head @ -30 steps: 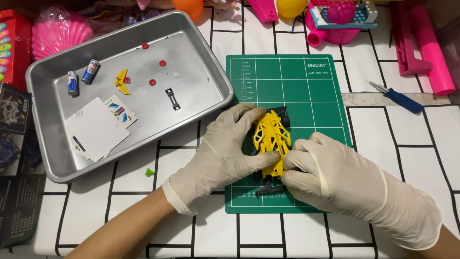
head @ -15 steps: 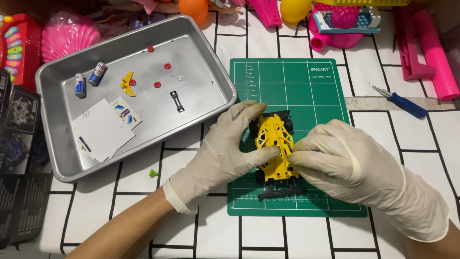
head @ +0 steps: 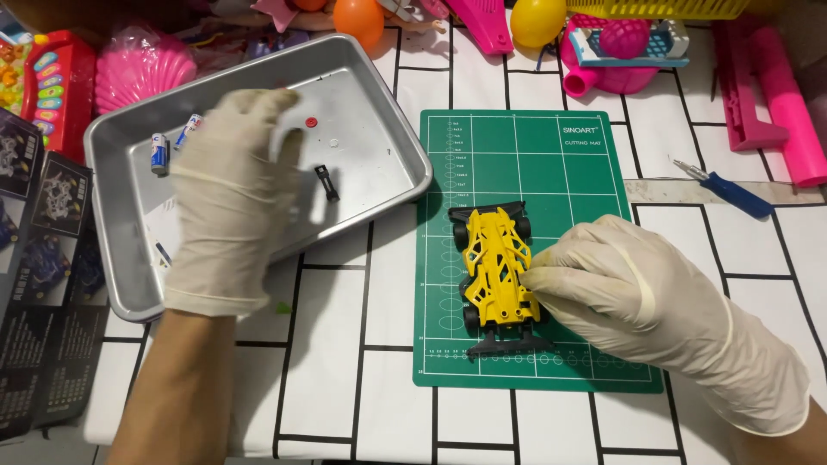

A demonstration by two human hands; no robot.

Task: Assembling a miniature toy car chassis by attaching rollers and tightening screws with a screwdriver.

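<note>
Tabletop (head: 327, 379), white with a black brick-line grid, crowded along its far edge with pink, orange and yellow plastic toys; dark printed boxes (head: 39, 284) at the left edge. Green cutting mat (head: 568, 164) right of centre, a blue-handled tool (head: 728, 191) lying beyond its right side. Metal baking tray (head: 379, 129) left of the mat, holding 2 small batteries (head: 172, 145), 1 red disc (head: 311, 122) and 1 small black part (head: 326, 182). Toy racing car (head: 495, 271) on the mat, lengthwise, yellow lattice body over a black chassis with black wheels and a black wing at each end. Right hand (head: 620, 288), in a pale latex glove, fingers curled with their tips pressed to the car's right flank. Left hand (head: 233, 198), likewise gloved, over the tray, fingers extended and loosely spread, blurred, holding nothing visible.
</note>
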